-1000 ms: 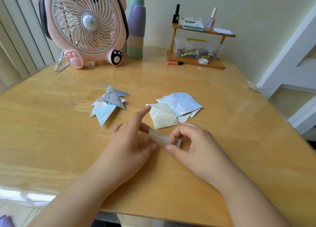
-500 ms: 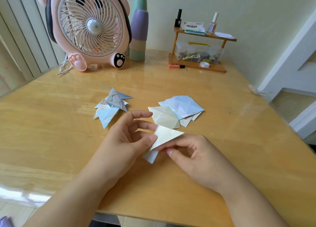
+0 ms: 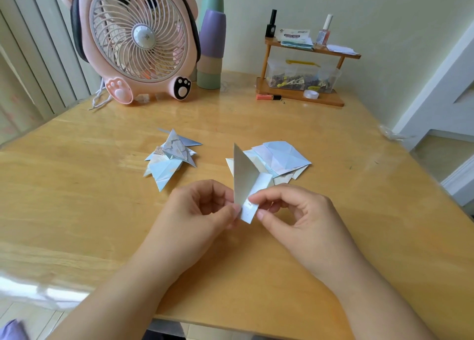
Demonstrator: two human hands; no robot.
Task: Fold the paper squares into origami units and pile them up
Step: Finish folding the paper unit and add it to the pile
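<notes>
I hold a half-folded pale paper unit [image 3: 247,186] upright above the wooden table [image 3: 102,211], its pointed flap standing up. My left hand [image 3: 200,211] pinches its lower left edge with thumb and fingers. My right hand [image 3: 295,214] pinches the lower right strip. A pile of finished folded units [image 3: 171,157] lies to the left behind my hands. A loose stack of creased paper squares [image 3: 279,157] lies to the right, partly hidden by the raised flap.
A pink fan [image 3: 136,39] stands at the back left with stacked cups [image 3: 211,42] beside it. A small wooden shelf [image 3: 302,68] with bottles and a clear box sits at the back right. An orange tube [image 3: 268,97] lies in front of it.
The paper has been lifted off the table and turned upright; its triangular flap now points up. Both hands rose with it and shifted their pinch to its lower end.
</notes>
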